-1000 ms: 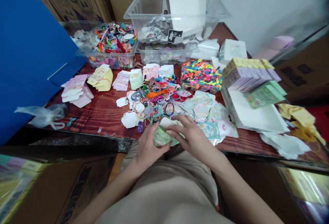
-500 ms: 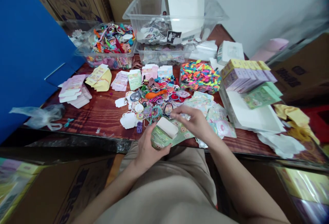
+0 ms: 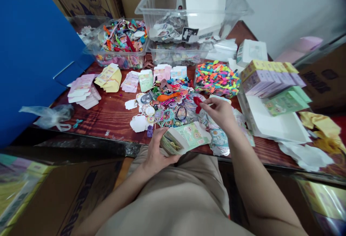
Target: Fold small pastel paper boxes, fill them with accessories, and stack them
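Observation:
My left hand (image 3: 155,151) grips a small green printed box (image 3: 186,138) at the near table edge, with the box's end flap open and some items visible inside. My right hand (image 3: 220,110) is farther out over the table, its fingers pinched on a small red item (image 3: 197,103). Just left of that hand lies a pile of hair ties and small accessories (image 3: 166,106). Under my right wrist lies a spread of clear-wrapped sticker packets (image 3: 218,138).
Flat unfolded small boxes (image 3: 83,91) lie at the left, with a crumpled plastic bag (image 3: 51,115) nearer. A heap of bright balloons (image 3: 217,79) sits mid-right. Finished boxes (image 3: 270,79) lie in a white tray (image 3: 281,126). Clear tubs (image 3: 121,44) and cardboard cartons stand behind. A blue board (image 3: 29,48) leans left.
My right hand left the green box, reached forward over the table and pinched a small red item. The box flap now stands open in my left hand.

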### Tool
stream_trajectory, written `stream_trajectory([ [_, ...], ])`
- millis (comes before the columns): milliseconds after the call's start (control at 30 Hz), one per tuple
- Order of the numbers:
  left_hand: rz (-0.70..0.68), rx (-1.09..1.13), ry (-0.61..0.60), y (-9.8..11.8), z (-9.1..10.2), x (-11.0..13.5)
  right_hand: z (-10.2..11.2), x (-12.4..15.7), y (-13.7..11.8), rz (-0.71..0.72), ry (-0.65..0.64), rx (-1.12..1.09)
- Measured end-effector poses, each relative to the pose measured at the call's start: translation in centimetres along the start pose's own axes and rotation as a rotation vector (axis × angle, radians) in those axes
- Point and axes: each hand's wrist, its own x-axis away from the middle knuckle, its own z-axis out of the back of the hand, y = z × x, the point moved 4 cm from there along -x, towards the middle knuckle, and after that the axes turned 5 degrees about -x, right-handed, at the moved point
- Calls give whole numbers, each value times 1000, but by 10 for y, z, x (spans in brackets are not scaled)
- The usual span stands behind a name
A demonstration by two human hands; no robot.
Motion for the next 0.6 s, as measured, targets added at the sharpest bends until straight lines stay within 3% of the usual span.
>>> stream_trajectory([
  [67, 17, -6, 0, -2, -2, 2, 5, 10, -4, -106, -30, -187],
  [167, 49, 26, -1, -6, -6, 7, 7, 26, -17, -152, -26, -394],
  [367, 0, 185, 84, -11, -8, 15, 9, 61, -55, -147, 14, -690],
  [600, 15, 153, 93, -15, -12, 20, 8, 96, -97, -59, 42, -889],
])
